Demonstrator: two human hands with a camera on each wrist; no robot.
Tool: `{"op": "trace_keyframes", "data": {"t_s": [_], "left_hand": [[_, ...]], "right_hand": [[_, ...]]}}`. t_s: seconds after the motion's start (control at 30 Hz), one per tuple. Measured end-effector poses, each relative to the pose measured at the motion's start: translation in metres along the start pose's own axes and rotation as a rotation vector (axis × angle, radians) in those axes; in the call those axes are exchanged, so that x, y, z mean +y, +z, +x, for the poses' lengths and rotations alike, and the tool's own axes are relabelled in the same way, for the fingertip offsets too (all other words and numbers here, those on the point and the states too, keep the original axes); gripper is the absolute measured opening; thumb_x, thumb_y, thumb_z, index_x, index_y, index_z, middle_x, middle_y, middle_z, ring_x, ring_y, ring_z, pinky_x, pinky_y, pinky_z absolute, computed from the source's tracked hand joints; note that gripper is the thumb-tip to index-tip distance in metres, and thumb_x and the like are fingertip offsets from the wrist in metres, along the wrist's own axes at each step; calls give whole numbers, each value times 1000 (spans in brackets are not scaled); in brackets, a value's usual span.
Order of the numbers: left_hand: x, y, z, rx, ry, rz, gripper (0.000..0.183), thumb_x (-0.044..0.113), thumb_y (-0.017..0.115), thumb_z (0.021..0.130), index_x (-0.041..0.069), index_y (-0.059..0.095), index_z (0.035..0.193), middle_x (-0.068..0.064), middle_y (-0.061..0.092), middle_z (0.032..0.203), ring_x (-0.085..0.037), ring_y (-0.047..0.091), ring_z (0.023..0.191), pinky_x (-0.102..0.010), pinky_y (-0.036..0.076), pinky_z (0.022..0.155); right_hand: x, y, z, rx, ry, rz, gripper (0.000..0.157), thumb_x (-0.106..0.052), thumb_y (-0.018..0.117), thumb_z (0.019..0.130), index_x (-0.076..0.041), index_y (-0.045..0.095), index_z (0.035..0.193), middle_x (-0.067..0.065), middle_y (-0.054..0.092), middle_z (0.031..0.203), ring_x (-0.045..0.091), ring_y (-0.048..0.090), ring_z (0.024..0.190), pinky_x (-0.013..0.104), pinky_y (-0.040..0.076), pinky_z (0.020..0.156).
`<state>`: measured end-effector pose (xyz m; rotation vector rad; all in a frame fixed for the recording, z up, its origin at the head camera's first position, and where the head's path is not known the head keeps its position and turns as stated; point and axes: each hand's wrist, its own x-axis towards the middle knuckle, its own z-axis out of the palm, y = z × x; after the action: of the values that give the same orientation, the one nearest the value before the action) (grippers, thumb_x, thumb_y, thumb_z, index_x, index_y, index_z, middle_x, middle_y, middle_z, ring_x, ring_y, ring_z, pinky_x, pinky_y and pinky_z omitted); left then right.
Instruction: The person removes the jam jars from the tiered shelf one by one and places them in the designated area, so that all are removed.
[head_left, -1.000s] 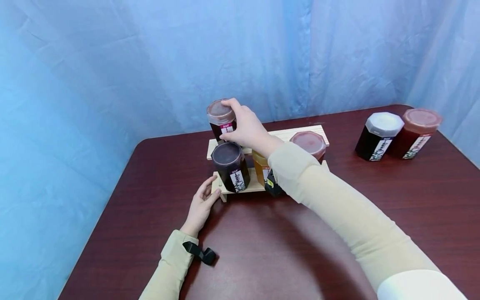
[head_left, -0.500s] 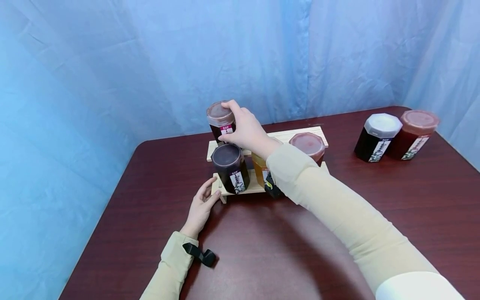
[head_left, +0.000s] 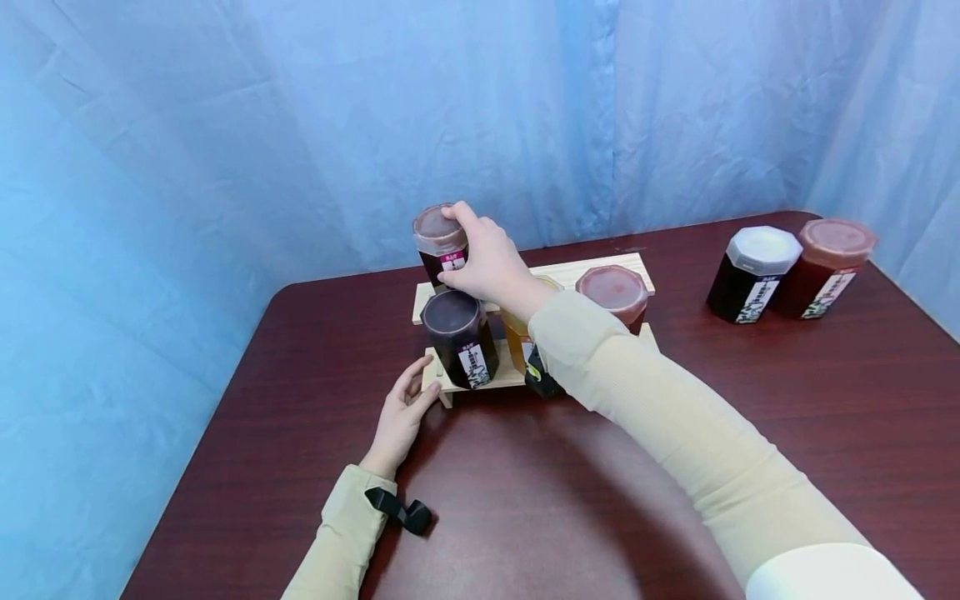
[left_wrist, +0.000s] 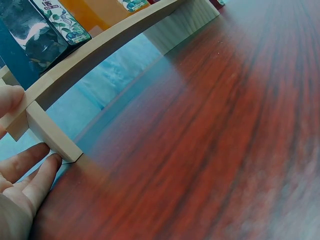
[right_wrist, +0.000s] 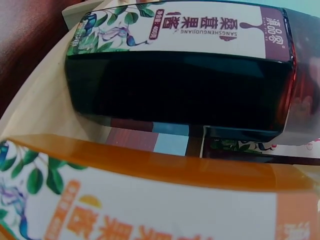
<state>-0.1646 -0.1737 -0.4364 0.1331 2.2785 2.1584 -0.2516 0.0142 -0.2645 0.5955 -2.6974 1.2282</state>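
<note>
A dark jam jar [head_left: 431,254] with a cloudy pinkish lid stands at the left end of the upper tier of a two-tier wooden rack [head_left: 588,268]. My right hand [head_left: 495,262] grips it across lid and side. On the lower tier are a dark mulberry jam jar [head_left: 456,337], an orange jar [head_left: 515,340] and a red-lidded jar [head_left: 613,292], partly behind my right sleeve. At the rack's lower left corner, my left hand [head_left: 397,421] holds the end, its thumb [left_wrist: 10,97] on the shelf and fingers [left_wrist: 42,177] against the leg.
Farther right on the dark red table [head_left: 322,350] stand a white-lidded dark jar [head_left: 753,275] and a red jar [head_left: 828,267], side by side. A blue curtain [head_left: 450,108] hangs behind the table. My right forearm crosses over the rack's right half.
</note>
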Motion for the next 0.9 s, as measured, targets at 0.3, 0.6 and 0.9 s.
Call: {"op": "trace_keyframes", "data": {"t_s": [0.3,0.6,0.9], "left_hand": [[-1,-4,0,-1,-13,16,49,4,56,94,5,42,140,-24,50,134,1,57,100,-15,43,89],[-2,-4,1,3,-3,13,48,4,55,94,4,42,140,-23,51,133,1,57,100,-15,43,89],[-2,-2,1,-4,-5,12,48,4,56,94,5,43,140,-22,50,136,1,56,104,-15,43,90]], "right_hand": [[1,2,-1,64,-2,72,71,-18,78,75,-17,39,135,14,53,128,27,51,116,40,45,92],[2,-2,-6,176,-40,233,74,-17,80,73,-17,39,134,9,53,131,23,57,108,34,48,86],[2,-12,-19,310,-78,394,74,-10,82,71,-13,41,132,11,55,128,21,57,111,33,47,90]]}}
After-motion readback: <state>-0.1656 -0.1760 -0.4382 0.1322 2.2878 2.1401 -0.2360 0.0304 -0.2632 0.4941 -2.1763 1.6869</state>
